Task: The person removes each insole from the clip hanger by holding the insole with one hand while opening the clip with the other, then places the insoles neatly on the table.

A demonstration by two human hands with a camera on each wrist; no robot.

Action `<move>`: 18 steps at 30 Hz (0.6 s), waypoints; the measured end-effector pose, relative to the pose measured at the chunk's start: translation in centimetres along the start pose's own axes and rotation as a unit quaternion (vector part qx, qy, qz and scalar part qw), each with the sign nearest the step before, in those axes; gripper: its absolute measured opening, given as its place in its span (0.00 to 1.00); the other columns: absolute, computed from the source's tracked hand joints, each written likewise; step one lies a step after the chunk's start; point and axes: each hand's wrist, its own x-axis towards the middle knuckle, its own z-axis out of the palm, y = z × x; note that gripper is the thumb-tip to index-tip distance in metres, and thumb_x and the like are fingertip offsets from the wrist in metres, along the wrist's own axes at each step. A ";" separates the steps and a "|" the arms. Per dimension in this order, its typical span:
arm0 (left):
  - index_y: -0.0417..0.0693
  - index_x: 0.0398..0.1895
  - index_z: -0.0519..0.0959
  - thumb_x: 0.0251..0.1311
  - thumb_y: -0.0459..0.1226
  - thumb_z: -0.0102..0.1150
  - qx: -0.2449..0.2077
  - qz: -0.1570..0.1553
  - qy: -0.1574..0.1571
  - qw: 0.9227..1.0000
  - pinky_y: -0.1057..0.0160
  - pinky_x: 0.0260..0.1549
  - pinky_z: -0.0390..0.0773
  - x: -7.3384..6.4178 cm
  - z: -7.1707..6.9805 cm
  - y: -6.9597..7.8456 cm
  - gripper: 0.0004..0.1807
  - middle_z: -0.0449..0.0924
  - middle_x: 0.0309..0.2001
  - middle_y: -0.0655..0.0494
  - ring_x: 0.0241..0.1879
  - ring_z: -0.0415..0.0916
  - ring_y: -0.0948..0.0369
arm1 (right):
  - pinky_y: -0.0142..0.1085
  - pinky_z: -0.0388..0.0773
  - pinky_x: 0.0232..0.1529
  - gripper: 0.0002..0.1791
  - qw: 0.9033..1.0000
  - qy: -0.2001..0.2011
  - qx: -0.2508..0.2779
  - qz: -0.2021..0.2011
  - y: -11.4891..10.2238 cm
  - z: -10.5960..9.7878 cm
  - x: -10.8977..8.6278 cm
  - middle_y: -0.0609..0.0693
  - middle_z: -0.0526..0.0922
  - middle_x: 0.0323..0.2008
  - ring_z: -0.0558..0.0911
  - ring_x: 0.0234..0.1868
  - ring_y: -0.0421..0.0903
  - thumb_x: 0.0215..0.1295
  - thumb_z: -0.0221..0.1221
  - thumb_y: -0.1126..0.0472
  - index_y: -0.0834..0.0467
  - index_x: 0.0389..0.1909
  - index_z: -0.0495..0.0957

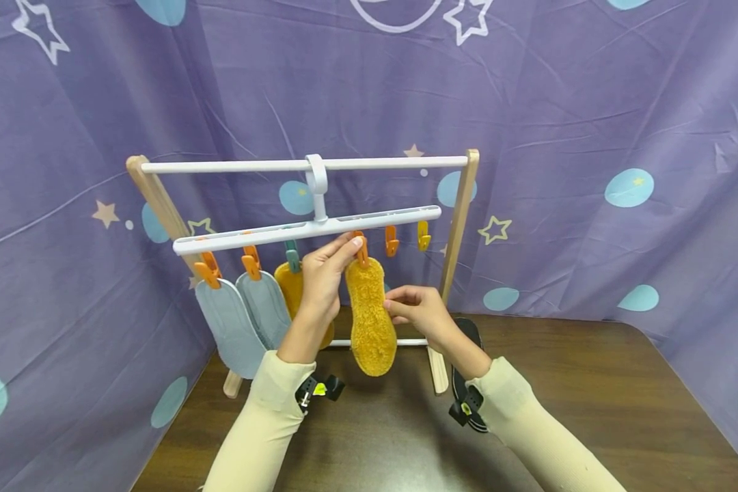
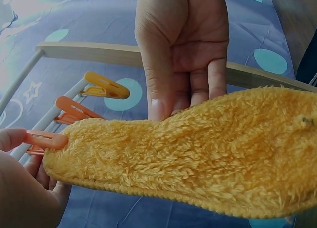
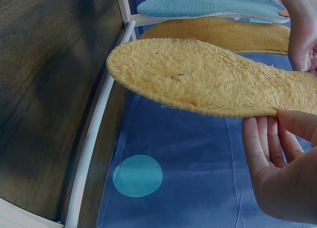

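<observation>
A fuzzy mustard-yellow insole hangs toe-down under the white hanger, its upper end in the jaws of an orange clothespin. My left hand pinches that clothespin between thumb and fingers, as the left wrist view shows up close. At the insole's right edge, near its narrow middle, my right hand pinches the rim with thumb and fingertips. In the right wrist view the insole's fluffy face is turned up toward the camera, and the thumb lies over its edge.
Two light blue insoles and another mustard insole hang from clips on the left. An orange clip and a yellow clip hang at right. A wood-and-white rack carries the hanger. A black shoe-like item lies behind my right forearm.
</observation>
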 end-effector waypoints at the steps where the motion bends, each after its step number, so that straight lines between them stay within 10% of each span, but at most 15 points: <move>1: 0.27 0.53 0.82 0.62 0.30 0.67 -0.001 0.000 -0.001 1.000 0.69 0.48 0.83 0.0 0.0 0.0 0.18 0.89 0.47 0.51 0.38 0.85 0.68 | 0.40 0.89 0.42 0.12 1.000 0.000 0.000 0.001 0.0 0.0 0.0 0.49 0.88 0.35 0.86 0.33 0.41 0.68 0.64 0.67 0.72 0.47 0.82; 18: 0.25 0.51 0.82 0.62 0.28 0.67 -0.014 0.005 -0.001 1.000 0.70 0.42 0.86 -0.1 0.6 0.1 0.17 0.90 0.41 0.54 0.33 0.86 0.68 | 0.46 0.88 0.46 0.11 1.000 0.005 -0.007 0.004 0.2 -0.3 -0.1 0.49 0.88 0.34 0.86 0.34 0.41 0.68 0.64 0.66 0.70 0.46 0.83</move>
